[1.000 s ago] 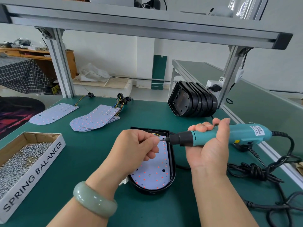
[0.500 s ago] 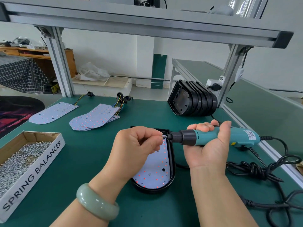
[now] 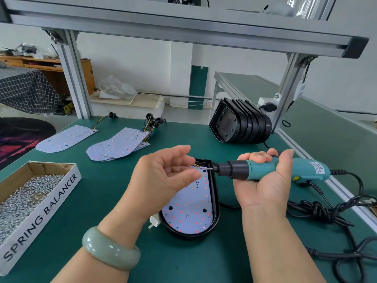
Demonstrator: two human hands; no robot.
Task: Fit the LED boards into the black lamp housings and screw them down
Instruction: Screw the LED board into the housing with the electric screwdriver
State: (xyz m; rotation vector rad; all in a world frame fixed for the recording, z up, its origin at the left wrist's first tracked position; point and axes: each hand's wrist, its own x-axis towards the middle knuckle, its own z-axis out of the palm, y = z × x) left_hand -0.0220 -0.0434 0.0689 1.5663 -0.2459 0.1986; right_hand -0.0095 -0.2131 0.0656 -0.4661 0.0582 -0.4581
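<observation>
The right hand is curling its fingers around a teal plastic electric screwdriver, holding it level, its thin metal bit over the far end of the oval black housing. The left hand is hovering loosely open and holding nothing, just beside the bit. A pale, red-dotted LED board is lying inside the housing on the matte green table. Stacked spare housings are leaning at 1 o'clock, and a cardboard box of shiny screws is sitting at 9 o'clock.

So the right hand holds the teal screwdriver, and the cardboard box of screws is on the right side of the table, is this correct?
Not quite: the head view shows the box of screws on the left side of the table, not the right. The right hand does hold the teal screwdriver.
</observation>
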